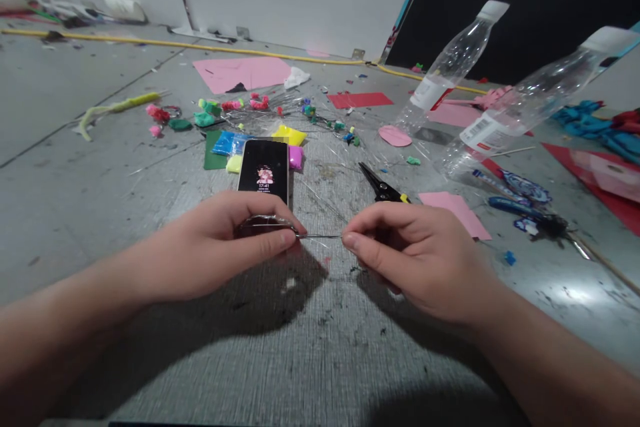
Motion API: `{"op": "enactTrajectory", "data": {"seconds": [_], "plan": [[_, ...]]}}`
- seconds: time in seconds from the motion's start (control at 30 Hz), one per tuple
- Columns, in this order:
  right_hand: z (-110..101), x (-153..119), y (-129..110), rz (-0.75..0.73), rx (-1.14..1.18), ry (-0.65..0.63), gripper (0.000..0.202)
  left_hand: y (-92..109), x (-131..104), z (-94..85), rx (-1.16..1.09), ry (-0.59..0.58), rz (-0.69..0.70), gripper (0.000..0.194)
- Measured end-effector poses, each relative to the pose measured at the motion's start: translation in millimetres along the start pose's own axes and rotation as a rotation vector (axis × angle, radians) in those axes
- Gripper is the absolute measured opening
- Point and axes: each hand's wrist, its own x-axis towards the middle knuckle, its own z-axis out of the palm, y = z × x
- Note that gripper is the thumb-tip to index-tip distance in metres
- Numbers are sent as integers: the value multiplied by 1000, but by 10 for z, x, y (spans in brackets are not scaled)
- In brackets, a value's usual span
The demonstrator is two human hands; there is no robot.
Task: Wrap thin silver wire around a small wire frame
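A thin silvery wire (320,236) runs between my two hands, low over the grey surface. My left hand (225,247) pinches it between thumb and forefinger, and a bent loop of the wire curves back under those fingers. At the wire's other end, my right hand (410,247) closes thumb against forefinger; its remaining fingers are curled and partly hidden. Just behind my left hand lies a phone (265,170) with a lit lock screen. Pliers (380,183) with black jaws lie beyond my right hand, their handles hidden behind it.
Two clear plastic bottles (450,73) stand at the right. Small coloured clay packets (287,135) surround the phone. Pink paper (240,73), a red paper strip (360,100) and several clay bits lie farther back. A yellow cable (200,47) crosses the floor by the wall.
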Motion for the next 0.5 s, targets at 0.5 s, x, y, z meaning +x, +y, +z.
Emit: {"op": "enactTrajectory", "data": {"seconds": [0.5], "plan": [[35, 5, 49, 232, 157, 2, 17, -6, 9, 8, 481, 155, 215, 22]]}}
